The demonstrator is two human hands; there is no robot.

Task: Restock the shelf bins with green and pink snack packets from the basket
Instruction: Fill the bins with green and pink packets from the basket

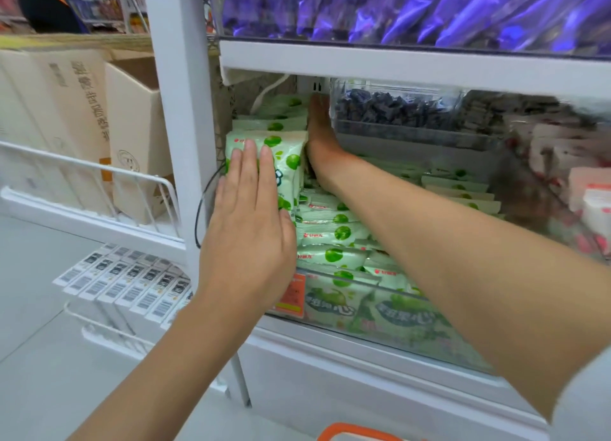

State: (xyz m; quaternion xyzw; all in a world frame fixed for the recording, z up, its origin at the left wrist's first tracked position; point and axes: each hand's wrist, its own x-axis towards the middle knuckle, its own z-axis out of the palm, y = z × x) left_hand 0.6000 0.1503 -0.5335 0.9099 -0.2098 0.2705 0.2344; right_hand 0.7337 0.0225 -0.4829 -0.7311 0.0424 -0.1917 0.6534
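The white shelf (396, 63) carries a clear bin (363, 283) full of green packets (334, 232), with blurred pink packets (588, 205) to its right. At the bin's left end stands an upright stack of green packets (284, 156). The left grip (248, 229) lies flat on the stack's front, fingers straight. The right grip (319, 136) reaches deep, fingers straight along the stack's right side. An orange basket handle (357, 432) shows at the bottom edge.

Retail shop, snack aisle. White shelving (396, 61) with clear bins (396, 336) of green packets (286, 162) against the fingers (251, 162) of the left hand (246, 235); purple packs (429, 7) above them, barcode tags (132, 285) below-left, orange price label (291, 295) below, boxed stock (139, 136) in wire racks (132, 177) to their left.
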